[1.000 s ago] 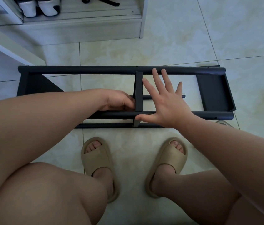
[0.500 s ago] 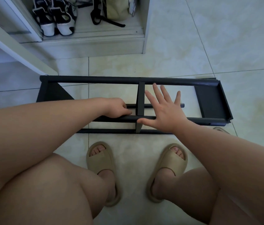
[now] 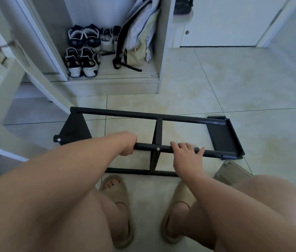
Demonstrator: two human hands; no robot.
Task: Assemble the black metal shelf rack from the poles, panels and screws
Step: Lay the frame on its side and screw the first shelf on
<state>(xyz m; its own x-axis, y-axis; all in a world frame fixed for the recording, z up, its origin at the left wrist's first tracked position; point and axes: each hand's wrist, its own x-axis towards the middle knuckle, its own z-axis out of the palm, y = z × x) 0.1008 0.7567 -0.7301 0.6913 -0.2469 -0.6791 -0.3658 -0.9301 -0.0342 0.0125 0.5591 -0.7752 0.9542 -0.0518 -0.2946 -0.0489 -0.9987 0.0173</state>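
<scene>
Black metal shelf rack (image 3: 157,132) lies on its side on the floor tiles, part-built. The left forearm covers the near corner of its left end panel (image 3: 74,130), and the right forearm cuts off the lowest pole (image 3: 130,171). A greyish thing (image 3: 231,171) just off the rack's near right corner is hard to make out.

Both arms reach forward to the near pole (image 3: 147,147), one either side of the middle panel. The left hand (image 3: 129,145) grips it, fingertips hidden underneath. The right hand (image 3: 187,153) holds it too, fingers curled over the top and thumb stretched along it.

Beyond the rack an open cabinet (image 3: 159,51) holds sneakers (image 3: 81,62) and a pale bag (image 3: 138,42) with black straps.
</scene>
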